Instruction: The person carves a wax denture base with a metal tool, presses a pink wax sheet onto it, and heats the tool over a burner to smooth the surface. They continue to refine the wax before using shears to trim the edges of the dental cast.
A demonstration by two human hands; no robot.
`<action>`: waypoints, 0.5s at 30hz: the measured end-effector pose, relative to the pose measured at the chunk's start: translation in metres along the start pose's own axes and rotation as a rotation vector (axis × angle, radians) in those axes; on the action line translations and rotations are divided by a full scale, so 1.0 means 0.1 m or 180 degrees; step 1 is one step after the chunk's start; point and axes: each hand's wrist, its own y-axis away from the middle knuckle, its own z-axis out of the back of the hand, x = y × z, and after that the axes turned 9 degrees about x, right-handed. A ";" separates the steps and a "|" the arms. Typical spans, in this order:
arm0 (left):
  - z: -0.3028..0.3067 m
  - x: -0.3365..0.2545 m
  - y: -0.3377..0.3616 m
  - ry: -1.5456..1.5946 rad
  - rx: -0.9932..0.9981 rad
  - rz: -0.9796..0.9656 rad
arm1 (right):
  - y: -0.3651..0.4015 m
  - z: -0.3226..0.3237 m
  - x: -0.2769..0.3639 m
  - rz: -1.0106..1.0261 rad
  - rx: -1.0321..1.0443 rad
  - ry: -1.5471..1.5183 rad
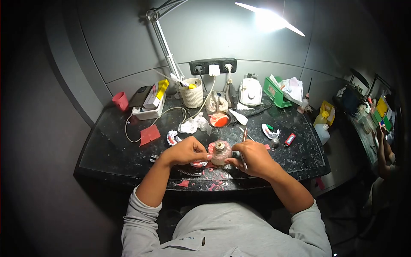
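Observation:
A glass spirit lamp (220, 159) with a metal cap stands between my hands near the desk's front. My left hand (188, 150) is closed in a pinch at the lamp's left side; what lies in its fingertips is too small to make out. Just below those fingers sits a dental cast with pink wax (199, 164). My right hand (254, 157) grips a slim wax carving tool (245, 133), its tip pointing up and away. The right thumb reaches to the lamp's right side. A pink wax piece (211, 147) shows behind the lamp.
Dental casts (173, 138) (271, 132) lie left and right. Behind are a dish of red wax (220, 121), crumpled tissue (195, 124), a wicker-like bin (192, 95), a white device (250, 91) and a green box (277, 95). A cable (127, 128) crosses the left side.

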 end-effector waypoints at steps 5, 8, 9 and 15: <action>-0.12 0.06 -0.10 0.0179 -0.0330 -0.0210 | 0.00 0.00 -0.06 -0.0057 -0.0201 -0.0018; -0.14 0.02 -0.12 0.0489 -0.0511 -0.0151 | -0.02 0.00 -0.08 -0.0108 -0.0304 0.0046; -0.10 0.03 -0.11 0.0431 -0.0572 -0.0103 | -0.01 0.01 -0.09 -0.0101 -0.0363 0.0109; 0.02 0.01 0.03 0.2048 -0.1094 -0.0209 | -0.02 0.05 -0.25 -0.0180 -0.0758 -0.0247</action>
